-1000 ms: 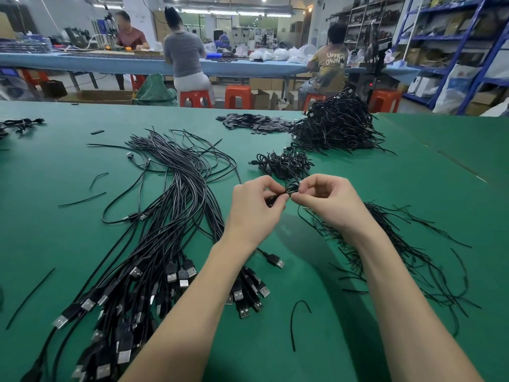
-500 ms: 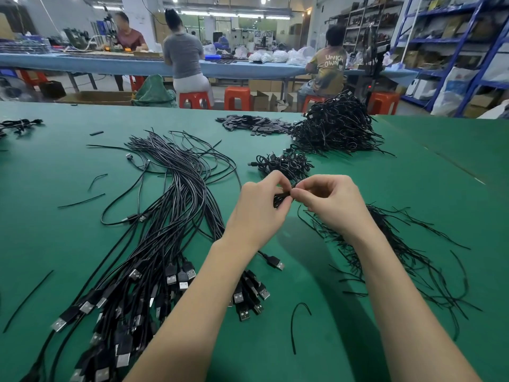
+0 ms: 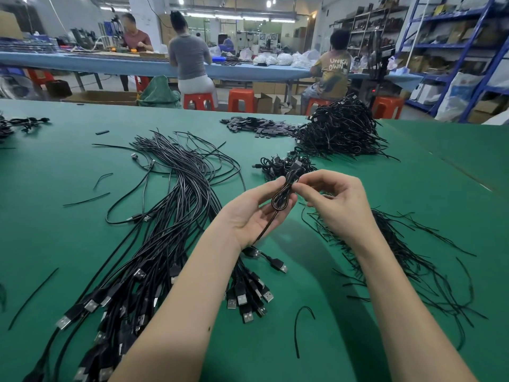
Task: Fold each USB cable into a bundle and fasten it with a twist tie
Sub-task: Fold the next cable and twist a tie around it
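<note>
A folded black USB cable bundle (image 3: 283, 194) lies across the palm of my left hand (image 3: 256, 213), which is turned palm up with its thumb and fingers closed on it. My right hand (image 3: 336, 205) pinches the bundle's upper part between thumb and fingertips; a twist tie there is too small to make out. One cable end with its USB plug (image 3: 279, 265) hangs below my left wrist. A large fan of loose USB cables (image 3: 154, 244) spreads on the green table (image 3: 427, 194) to the left. Loose black twist ties (image 3: 413, 260) lie under my right forearm.
A small heap of tied bundles (image 3: 283, 166) sits just beyond my hands, and a big heap (image 3: 341, 130) lies farther back right. Flat black pieces (image 3: 259, 126) lie beside it. Stray ties (image 3: 298, 326) dot the table. Several people sit at a blue bench (image 3: 82, 63) behind.
My left hand has turned palm up and opened out, so the folded bundle now shows lying across it. My right hand stays pinched on the bundle's top. Both hands sit slightly higher.
</note>
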